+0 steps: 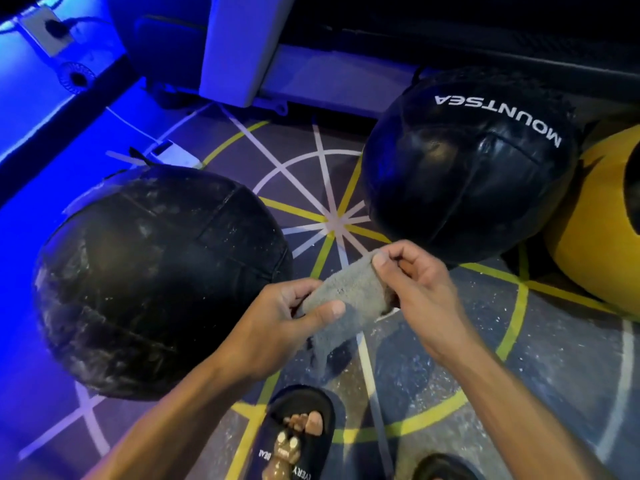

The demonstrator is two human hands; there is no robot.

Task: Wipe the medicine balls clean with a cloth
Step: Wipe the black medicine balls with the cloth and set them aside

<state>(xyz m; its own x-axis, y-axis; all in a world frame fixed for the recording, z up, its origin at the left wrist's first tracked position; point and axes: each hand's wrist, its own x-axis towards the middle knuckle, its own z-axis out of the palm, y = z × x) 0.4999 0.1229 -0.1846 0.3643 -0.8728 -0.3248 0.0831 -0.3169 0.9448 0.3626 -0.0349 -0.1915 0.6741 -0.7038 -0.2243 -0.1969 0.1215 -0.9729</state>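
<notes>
Shiny black leather medicine ball [467,164] reads "MOUNTSEA" | left hand [277,327] and right hand [412,285] both pinch small grey terry cloth [349,296] | dusty black medicine ball [159,282] | speckled floor [519,358], yellow-white lines, blue light

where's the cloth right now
In the head view, the grey cloth is held low at centre, pinched between left hand and right hand, above the floor between both black balls.
</notes>
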